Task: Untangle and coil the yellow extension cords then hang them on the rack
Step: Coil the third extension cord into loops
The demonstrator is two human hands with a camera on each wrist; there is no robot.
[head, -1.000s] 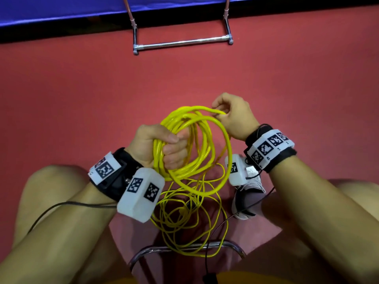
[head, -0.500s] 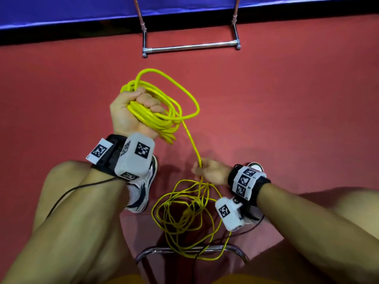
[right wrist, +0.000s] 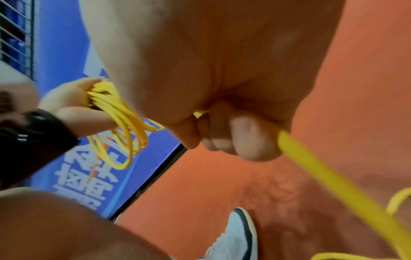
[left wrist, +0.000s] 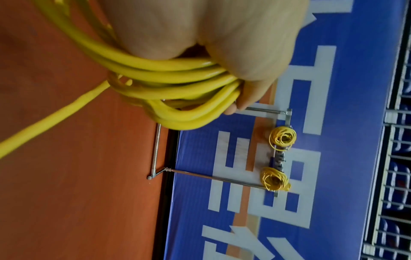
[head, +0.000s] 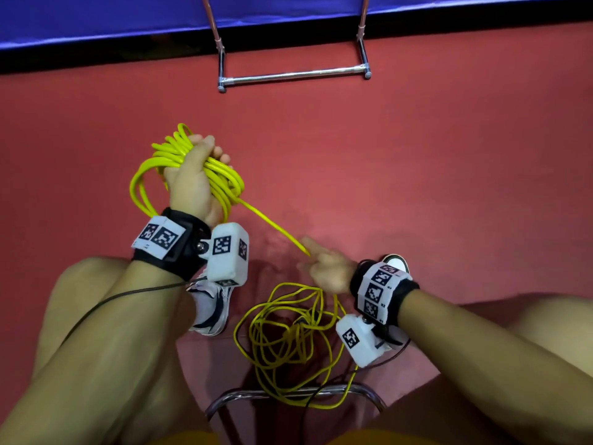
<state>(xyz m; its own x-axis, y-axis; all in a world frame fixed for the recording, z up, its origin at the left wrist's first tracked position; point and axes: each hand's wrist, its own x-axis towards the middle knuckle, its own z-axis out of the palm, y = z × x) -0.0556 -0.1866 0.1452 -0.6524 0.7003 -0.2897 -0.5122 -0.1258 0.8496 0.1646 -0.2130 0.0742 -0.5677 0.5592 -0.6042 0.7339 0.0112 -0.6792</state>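
My left hand point(head: 192, 175) grips a bundle of coiled yellow cord point(head: 221, 178) raised above the red floor; the left wrist view shows the loops point(left wrist: 169, 84) wrapped under my curled fingers. One strand point(head: 272, 226) runs taut from the coil down to my right hand point(head: 324, 268), whose fingers close round it point(right wrist: 295, 151). Below that hand a loose tangle of yellow cord point(head: 288, 342) lies on the floor between my feet. The metal rack point(head: 293, 75) stands ahead against the blue banner. In the left wrist view two yellow coils point(left wrist: 282, 138) point(left wrist: 274, 179) hang on its upper bar.
My shoes point(head: 211, 303) rest on the red floor either side of the tangle. A chrome chair or stool frame point(head: 288, 393) curves under the cord at the bottom. A blue banner point(head: 128, 17) lines the far wall. Black sensor cables trail from both wrists.
My left hand has carried the coil up and to the left, turning its back to the camera. My right hand dropped from the coil to the floor tangle and now holds the trailing strand taut.
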